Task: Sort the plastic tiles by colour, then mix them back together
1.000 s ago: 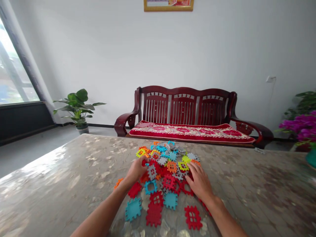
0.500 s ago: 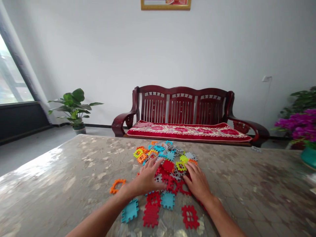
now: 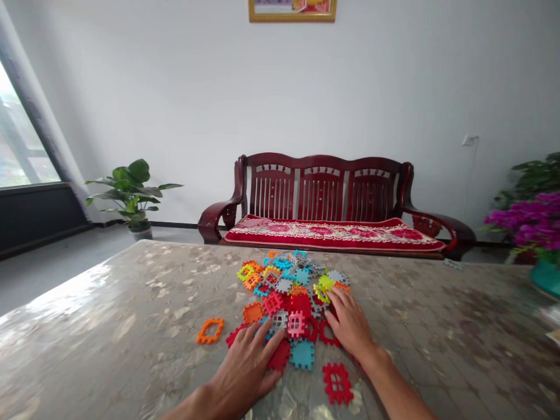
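Flat notched plastic pieces in red, orange, blue, grey, pink and yellow-green lie in a heap on the table. My left hand (image 3: 247,361) is palm down at the near left of the heap, fingers spread, partly over a red square piece (image 3: 279,356). Just right of it lies a blue square piece (image 3: 302,354). My right hand (image 3: 350,319) rests at the heap's right side with fingers apart, its fingertips beside a yellow-green frame piece (image 3: 321,293). A pink window piece (image 3: 296,324) and a grey window piece (image 3: 279,321) lie between the hands.
A red window piece (image 3: 337,383) lies near the front of the patterned table (image 3: 131,326), an orange frame piece (image 3: 210,331) to the left. Beyond are a wooden bench (image 3: 321,189) and a potted plant (image 3: 136,192). A teal flower pot (image 3: 546,279) stands far right.
My left hand has moved back toward me from over the heap. Red, pink and orange pieces there now show, and some near pieces have shifted or become covered. My right hand has barely moved.
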{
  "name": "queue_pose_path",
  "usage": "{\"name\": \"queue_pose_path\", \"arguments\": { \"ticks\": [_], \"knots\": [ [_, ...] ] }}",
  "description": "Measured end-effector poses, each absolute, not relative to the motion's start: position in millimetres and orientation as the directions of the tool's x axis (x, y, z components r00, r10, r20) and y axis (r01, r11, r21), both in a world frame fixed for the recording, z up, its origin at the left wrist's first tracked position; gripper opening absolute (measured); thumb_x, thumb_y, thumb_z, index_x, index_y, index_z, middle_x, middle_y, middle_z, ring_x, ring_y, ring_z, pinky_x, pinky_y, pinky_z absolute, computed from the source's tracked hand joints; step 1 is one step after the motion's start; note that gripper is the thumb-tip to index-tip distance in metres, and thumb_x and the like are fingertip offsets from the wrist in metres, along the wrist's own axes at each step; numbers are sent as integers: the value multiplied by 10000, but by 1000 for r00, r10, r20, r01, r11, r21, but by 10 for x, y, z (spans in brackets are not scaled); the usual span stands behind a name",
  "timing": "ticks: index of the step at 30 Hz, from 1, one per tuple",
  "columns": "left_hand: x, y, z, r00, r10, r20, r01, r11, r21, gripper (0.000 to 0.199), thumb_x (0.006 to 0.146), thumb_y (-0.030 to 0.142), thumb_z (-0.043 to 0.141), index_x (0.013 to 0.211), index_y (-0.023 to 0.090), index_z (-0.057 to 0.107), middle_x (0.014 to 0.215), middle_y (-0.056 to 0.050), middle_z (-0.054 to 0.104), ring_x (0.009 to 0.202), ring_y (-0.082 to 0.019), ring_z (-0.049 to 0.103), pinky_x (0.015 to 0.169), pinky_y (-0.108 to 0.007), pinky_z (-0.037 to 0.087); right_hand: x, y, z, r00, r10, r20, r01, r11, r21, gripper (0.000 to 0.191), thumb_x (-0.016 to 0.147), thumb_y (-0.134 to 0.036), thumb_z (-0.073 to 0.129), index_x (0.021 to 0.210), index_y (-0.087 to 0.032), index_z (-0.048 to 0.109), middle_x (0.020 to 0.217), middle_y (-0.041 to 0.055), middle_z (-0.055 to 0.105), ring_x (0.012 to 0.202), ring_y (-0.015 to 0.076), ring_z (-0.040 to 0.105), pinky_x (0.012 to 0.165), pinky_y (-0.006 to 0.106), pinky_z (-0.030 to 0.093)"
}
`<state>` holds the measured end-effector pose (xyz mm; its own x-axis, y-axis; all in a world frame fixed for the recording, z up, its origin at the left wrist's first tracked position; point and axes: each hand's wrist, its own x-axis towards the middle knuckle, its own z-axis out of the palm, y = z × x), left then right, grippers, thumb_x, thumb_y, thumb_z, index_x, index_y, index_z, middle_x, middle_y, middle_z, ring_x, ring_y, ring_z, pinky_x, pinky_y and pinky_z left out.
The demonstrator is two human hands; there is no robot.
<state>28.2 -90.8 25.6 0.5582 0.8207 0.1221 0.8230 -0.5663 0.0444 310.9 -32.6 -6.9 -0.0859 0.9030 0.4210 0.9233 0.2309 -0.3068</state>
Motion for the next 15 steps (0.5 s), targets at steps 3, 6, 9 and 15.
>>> {"name": "queue_pose_path", "arguments": {
  "ticks": [3, 6, 9, 15],
  "knots": [
    [256, -853, 219, 615, 771, 167, 784, -620, -24, 435, 877, 301, 550, 1311, 277, 536, 1394, -117, 536, 1165, -306, 573, 970, -451, 483, 3112, -329, -60, -90, 907, 412, 927, 227, -298, 457, 860, -249, 495, 1312, -224, 561, 1400, 77, 523, 1301, 272, 446, 1076, 449, 380],
    [205, -787, 233, 654, 728, 207, 747, -664, -23, 315, 915, 222, 458, 1205, 260, 574, 1273, -81, 624, 1054, -246, 633, 889, -363, 520, 3111, -334, -43, -88, 910, 404, 931, 220, -292, 453, 860, -246, 493, 1306, -210, 566, 1401, 87, 521, 1297, 272, 453, 1073, 446, 384],
    [149, -704, 272, 660, 704, 264, 716, -695, 66, 263, 942, 205, 399, 1115, 266, 588, 1039, -39, 700, 883, -180, 668, 803, -276, 521, 3108, -338, -37, -88, 912, 400, 931, 219, -293, 453, 853, -238, 497, 1298, -216, 573, 1391, 88, 531, 1293, 271, 460, 1071, 446, 386],
    [132, -466, 331, 454, 846, 281, 753, -533, 386, 281, 964, 292, 326, 1082, 279, 581, 921, -9, 720, 823, -157, 686, 750, -236, 508, 3112, -331, -53, -86, 913, 398, 929, 218, -299, 455, 856, -248, 501, 1306, -227, 567, 1397, 78, 527, 1306, 274, 447, 1082, 451, 374]
  ]
}}
